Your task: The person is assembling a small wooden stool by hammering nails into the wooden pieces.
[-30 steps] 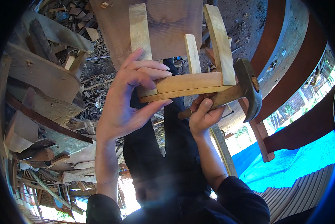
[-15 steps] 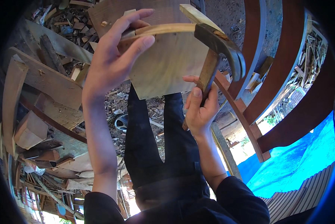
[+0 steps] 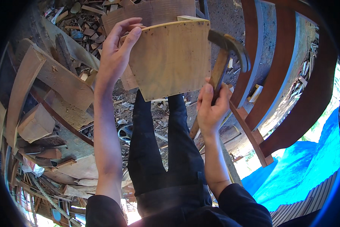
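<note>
A light wooden panel (image 3: 172, 60) with small nail heads along its edges stands before me, its broad face showing. My left hand (image 3: 118, 49) is closed on the panel's upper left corner, thumb on the near side and fingers behind. In my right hand (image 3: 214, 102) is a claw hammer (image 3: 220, 68), gripped partway along its wooden handle. The dark metal head sits just right of the panel's upper right corner, claw pointing right. A small gap shows between the head and the panel. What supports the panel from behind is mostly hidden.
Curved reddish-brown wooden slats (image 3: 289, 56) joined to a rail stand close on my right, with a blue tarp (image 3: 291, 170) beyond. Stacked boards (image 3: 60, 79) and offcuts crowd the left. A wider plank (image 3: 151, 13) lies behind the panel. Wood scraps litter the ground.
The panel has tipped so more of its face shows. The hammer has shifted right and down with my right hand, away from the panel's top edge. My left fingertips have moved left.
</note>
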`<action>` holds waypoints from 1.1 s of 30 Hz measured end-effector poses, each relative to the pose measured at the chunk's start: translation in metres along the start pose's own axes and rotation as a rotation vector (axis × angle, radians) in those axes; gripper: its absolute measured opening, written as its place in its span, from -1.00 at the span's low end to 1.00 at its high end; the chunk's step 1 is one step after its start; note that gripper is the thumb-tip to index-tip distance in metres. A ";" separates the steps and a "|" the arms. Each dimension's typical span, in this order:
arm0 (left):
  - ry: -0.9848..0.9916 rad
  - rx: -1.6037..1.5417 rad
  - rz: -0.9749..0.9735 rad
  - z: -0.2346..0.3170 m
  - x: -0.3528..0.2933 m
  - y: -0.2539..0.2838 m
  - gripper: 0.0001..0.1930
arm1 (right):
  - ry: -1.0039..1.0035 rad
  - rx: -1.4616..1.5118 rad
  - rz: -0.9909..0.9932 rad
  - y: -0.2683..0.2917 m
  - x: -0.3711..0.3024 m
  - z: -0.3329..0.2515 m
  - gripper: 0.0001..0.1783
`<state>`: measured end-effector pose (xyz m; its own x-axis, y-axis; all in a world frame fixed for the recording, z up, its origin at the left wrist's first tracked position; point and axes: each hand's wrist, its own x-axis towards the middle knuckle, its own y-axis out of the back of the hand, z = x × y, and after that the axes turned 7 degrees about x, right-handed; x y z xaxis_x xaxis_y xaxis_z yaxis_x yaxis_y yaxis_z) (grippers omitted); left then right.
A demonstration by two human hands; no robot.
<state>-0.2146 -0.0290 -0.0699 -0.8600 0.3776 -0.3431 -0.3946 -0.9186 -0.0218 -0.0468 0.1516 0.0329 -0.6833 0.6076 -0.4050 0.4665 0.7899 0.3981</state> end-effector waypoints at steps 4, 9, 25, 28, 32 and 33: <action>0.089 0.224 0.101 0.001 0.001 -0.003 -0.68 | 0.008 -0.027 0.063 -0.007 0.031 -0.019 -0.75; -0.172 0.635 0.063 0.034 0.025 -0.009 -0.63 | -0.083 -0.077 0.033 -0.010 0.031 -0.035 -0.66; -0.343 1.338 0.043 0.064 -0.010 -0.058 -0.43 | 0.106 0.008 -0.088 0.059 -0.109 -0.078 -0.54; -0.529 1.371 0.022 0.080 -0.040 -0.058 -0.51 | 0.180 0.026 -0.045 0.075 -0.118 -0.088 -0.55; -0.798 1.431 -0.058 0.119 -0.090 -0.054 -0.59 | 0.203 0.097 0.002 0.101 -0.128 -0.110 -0.58; -0.810 1.442 -0.086 0.133 -0.104 -0.053 -0.59 | 0.218 0.114 0.027 0.106 -0.129 -0.114 -0.58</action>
<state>-0.1470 -0.0039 0.0914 -0.5729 0.8018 0.1700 -0.0054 -0.2111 0.9775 0.0270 0.1477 0.2214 -0.7691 0.6059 -0.2035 0.5378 0.7855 0.3062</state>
